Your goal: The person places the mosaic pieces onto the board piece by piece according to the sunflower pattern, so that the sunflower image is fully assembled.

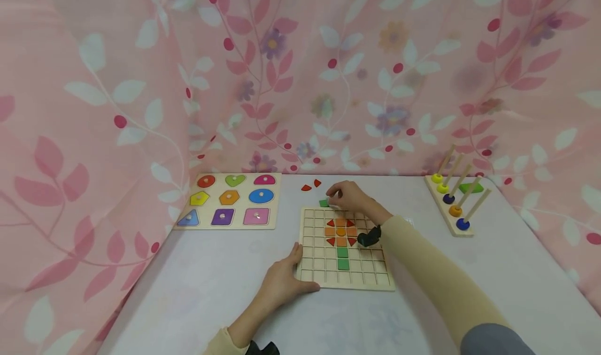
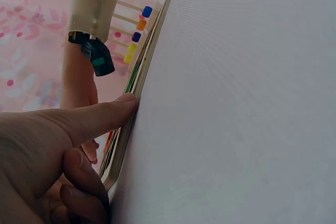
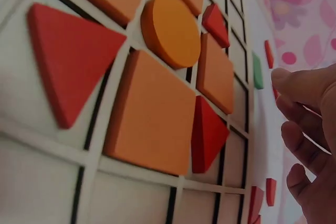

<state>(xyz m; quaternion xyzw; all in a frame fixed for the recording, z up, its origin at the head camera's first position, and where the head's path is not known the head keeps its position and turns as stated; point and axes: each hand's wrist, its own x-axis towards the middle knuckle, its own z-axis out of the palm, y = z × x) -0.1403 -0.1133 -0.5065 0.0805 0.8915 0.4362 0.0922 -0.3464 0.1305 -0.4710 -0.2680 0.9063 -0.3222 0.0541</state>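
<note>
A wooden grid board [image 1: 319, 277] lies on the table. My left hand [image 1: 280, 279] grips its near left corner, thumb along the front edge, fingers at the left side. On the board, orange squares [image 3: 152, 114] surround an orange round piece [image 3: 176, 30], with red triangles [image 3: 73, 61] at the corners and two green squares [image 1: 343, 264] in a line toward me. My right hand [image 1: 349, 196] is over the far edge, fingers loosely bent, nothing visible between them. Close to its fingertips lies a loose green square [image 1: 324, 203]; two red pieces [image 1: 306, 188] lie farther back.
At the left is a knobbed shape puzzle [image 1: 238, 196]. A wooden peg stand [image 1: 463, 233] with coloured beads stands at the right, a green piece [image 1: 471, 188] behind it. A floral curtain [image 1: 300, 83] closes off the back. The right forearm crosses the board's right side.
</note>
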